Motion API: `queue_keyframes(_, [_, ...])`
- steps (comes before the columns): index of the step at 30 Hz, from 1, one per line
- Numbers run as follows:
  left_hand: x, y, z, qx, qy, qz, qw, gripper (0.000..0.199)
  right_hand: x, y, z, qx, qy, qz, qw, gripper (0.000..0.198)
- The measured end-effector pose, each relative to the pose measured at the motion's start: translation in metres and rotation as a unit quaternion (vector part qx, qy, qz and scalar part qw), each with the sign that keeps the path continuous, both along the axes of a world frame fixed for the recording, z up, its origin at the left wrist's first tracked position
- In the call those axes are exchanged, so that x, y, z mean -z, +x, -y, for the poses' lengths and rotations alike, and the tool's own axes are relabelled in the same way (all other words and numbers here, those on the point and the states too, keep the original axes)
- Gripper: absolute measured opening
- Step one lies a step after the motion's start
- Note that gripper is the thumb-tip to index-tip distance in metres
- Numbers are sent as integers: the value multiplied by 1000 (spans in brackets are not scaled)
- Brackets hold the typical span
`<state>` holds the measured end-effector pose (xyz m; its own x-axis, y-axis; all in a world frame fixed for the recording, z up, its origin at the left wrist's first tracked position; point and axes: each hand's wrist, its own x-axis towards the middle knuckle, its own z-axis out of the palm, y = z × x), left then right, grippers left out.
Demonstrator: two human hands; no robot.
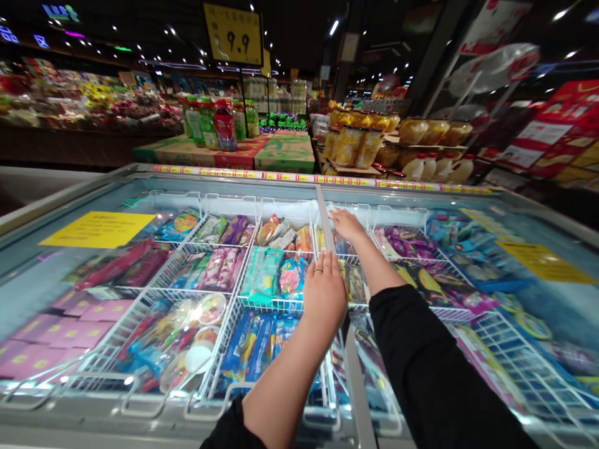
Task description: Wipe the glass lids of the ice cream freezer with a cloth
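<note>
A glass-topped freezer (84, 189) is split lengthwise by a grey middle bar (323, 209), the landmark here. The left hand (326, 287) lies over the bar, its fingers straight, close together and grasping nothing; one wears a ring (319, 270). The right hand (347, 226) is farther along, just right of the bar's far part, fingers stretched out towards it and released — whether their tips touch bar or glass, I cannot tell.

Left of the bar, under the glass, wire baskets hold teal packets (262, 274), with blue packets (256, 346) nearer and, farther left, round tubs (212, 308) and pink boxes (70, 333). Right of it lie purple packets (412, 242). Beyond the bar's far end stand bottles (209, 125) to its left and yellow-filled jars (358, 146) to its right.
</note>
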<state>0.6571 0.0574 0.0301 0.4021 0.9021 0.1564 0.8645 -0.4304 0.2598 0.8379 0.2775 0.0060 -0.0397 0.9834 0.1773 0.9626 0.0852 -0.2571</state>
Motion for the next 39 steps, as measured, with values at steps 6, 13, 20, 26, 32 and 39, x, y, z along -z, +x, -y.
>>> queue_keyframes(6, [16,0,-3,1,44,46,998,56,7,16,6,-110,-9,-6,994,55])
queue_keyframes(13, [29,7,-6,-13,37,61,997,60,-1,35,-14,-46,5,-1,999,54])
queue_keyframes(20, [26,4,-6,-7,34,51,998,60,0,-4,-12,-40,7,24,999,54])
queue_keyframes(26, [19,4,-4,-5,6,40,999,62,5,29,14,-157,-3,-6,988,57])
queue_keyframes(32, [16,5,-2,-10,19,41,999,61,-8,0,-11,-47,2,31,998,53])
queue_keyframes(39, [11,2,-1,-13,37,30,999,59,-5,-3,5,-64,-4,26,998,54])
